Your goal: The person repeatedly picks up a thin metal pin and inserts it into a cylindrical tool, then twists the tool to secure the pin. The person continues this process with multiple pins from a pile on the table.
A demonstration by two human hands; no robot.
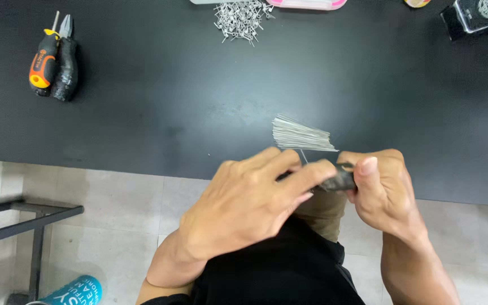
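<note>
Dark tool (pixel 339 179) | right hand (pixel 382 192) fingers grip it | left hand (pixel 249 200) fingers curled over

On my black tabletop (pixel 159 85), far to my left, an orange-and-black screwdriver (pixel 43 63) lies beside black-handled pliers (pixel 66 62), the two touching along their handles. At the far edge I see a loose heap of small metal pins (pixel 239 20), with a pink-rimmed tray (pixel 309 4) just beyond it. A black box (pixel 474 16) sits in the far right corner. Below the table edge is a pale tiled floor (pixel 114 214), a dark metal frame (pixel 26 217) and a teal can (pixel 77 292).
</note>
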